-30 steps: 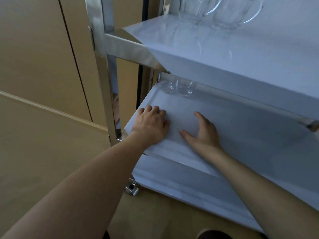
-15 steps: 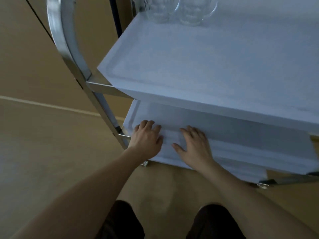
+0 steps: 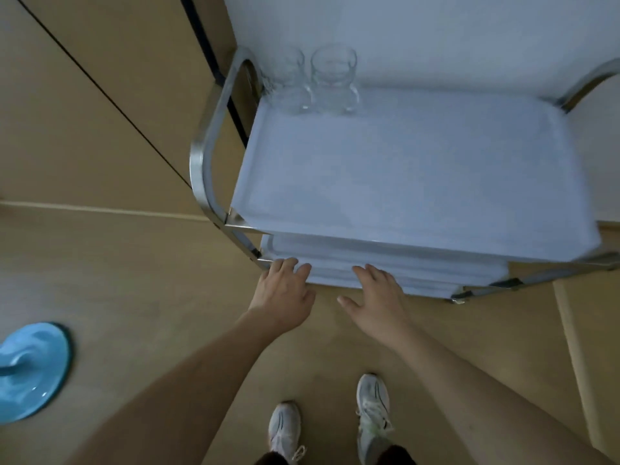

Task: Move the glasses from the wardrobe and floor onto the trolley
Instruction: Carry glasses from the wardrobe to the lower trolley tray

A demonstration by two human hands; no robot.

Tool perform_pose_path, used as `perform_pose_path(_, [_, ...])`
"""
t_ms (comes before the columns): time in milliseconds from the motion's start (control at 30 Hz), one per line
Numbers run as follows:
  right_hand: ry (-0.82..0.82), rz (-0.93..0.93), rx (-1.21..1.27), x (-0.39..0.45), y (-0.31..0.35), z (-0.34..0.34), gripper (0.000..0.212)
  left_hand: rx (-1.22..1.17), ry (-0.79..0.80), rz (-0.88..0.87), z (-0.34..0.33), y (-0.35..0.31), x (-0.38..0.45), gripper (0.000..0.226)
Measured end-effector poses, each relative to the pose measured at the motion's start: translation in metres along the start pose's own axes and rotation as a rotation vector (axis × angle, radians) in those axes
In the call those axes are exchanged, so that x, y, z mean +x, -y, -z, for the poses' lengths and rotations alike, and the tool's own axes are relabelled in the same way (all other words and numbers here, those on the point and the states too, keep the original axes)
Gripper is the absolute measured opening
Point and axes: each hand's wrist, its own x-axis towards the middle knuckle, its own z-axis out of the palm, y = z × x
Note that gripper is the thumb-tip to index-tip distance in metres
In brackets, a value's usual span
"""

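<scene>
Glasses (image 3: 317, 80) stood upright, two side by side and touching or nearly so, at the far left corner of the trolley's (image 3: 402, 182) top shelf, just beside the steel frame (image 3: 204, 152). Both clear, w/ handles low on the near side. No other glasses in view on the floor (image 3: 134, 280); the wardrobe panels (image 3: 84, 95) were shut, so couldn't tell what remained inside.

Left hand (image 3: 285, 297) and right hand (image 3: 379, 300) were apart, fingers straight and relaxed, holding nothing. Fingertips lay at the front edge of a lower shelf (image 3: 385, 266); touching vs. just above, couldn't tell.

Handling, as a judgement: clear glass = stiff, fragile, smooth and prob. slippery; light enough for one hand each. Best hold is the handle, or round the body w/ thumb opposite fingers, not by the rim. The shelf looked smooth w/ only a low lip, so set down gently and keep them off the edge; two set close can clink.

Blue dish (image 3: 30, 370) lay on the floor at far left, well apart from the trolley. Shoes (image 3: 372, 411) near the bottom.
</scene>
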Motion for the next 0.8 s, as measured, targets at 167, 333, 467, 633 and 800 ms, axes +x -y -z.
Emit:
perform_pose_path(167, [-0.167,-0.024,0.025,-0.037,0.032,0.092,0.071,0.035,-0.070,-0.149,0.100,-0.040,0.003,0.055])
perform_pose_path(333, [-0.381,-0.080,-0.003,-0.078,0.052,0.189,0.074,0.063,-0.192,-0.337,0.192,-0.100,0.013,0.058])
perform_pose_path(467, [-0.568,-0.149,0.009,-0.124,0.046,0.258,0.072,0.069,-0.279,-0.492,0.249,-0.164,0.012,0.059])
perform_pose_path(633, [-0.763,-0.192,-0.003,-0.181,0.021,0.333,0.066,0.073,-0.396,-0.657,0.303,-0.247,-0.004,0.058])
perform_pose_path(800, [-0.921,-0.239,0.010,-0.238,-0.025,0.387,0.066,0.136,-0.469,-0.800,0.339,-0.337,-0.023,0.056])
